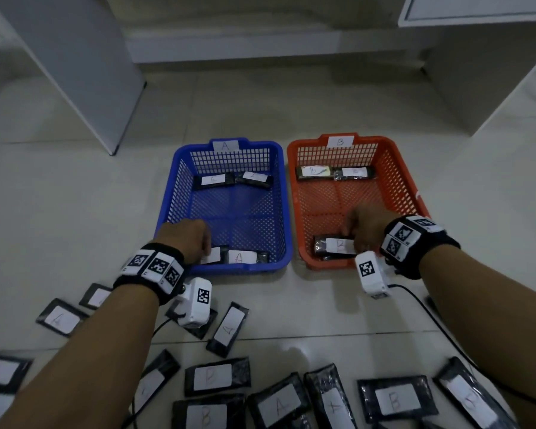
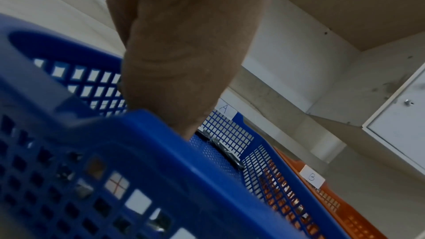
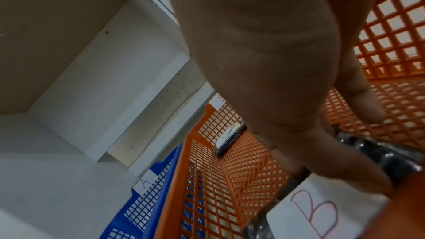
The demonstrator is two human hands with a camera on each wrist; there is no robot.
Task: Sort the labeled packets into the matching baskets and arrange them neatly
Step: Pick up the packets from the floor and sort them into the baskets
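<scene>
A blue basket (image 1: 287, 212) tagged A and an orange basket (image 1: 292, 187) tagged B stand side by side on the floor. My left hand (image 1: 206, 250) reaches into the blue basket's near left corner. Its curled fingers grip a black packet (image 1: 214, 255) whose label is partly hidden. Beside it lies an A packet (image 1: 242, 257). My right hand (image 1: 351, 239) is in the orange basket's near end and pinches a B packet (image 1: 338, 245), thumb on top (image 3: 345, 175). Two packets lie at each basket's far end. In the left wrist view the blue rim (image 2: 161, 152) hides my fingertips.
Several loose black packets labelled A or B lie on the tiles in front of me (image 1: 279, 404), (image 1: 395, 399), (image 1: 229, 329), (image 1: 59, 317). White furniture panels (image 1: 84, 72) stand at the left and the right. A black cable (image 1: 440, 326) trails from my right wrist.
</scene>
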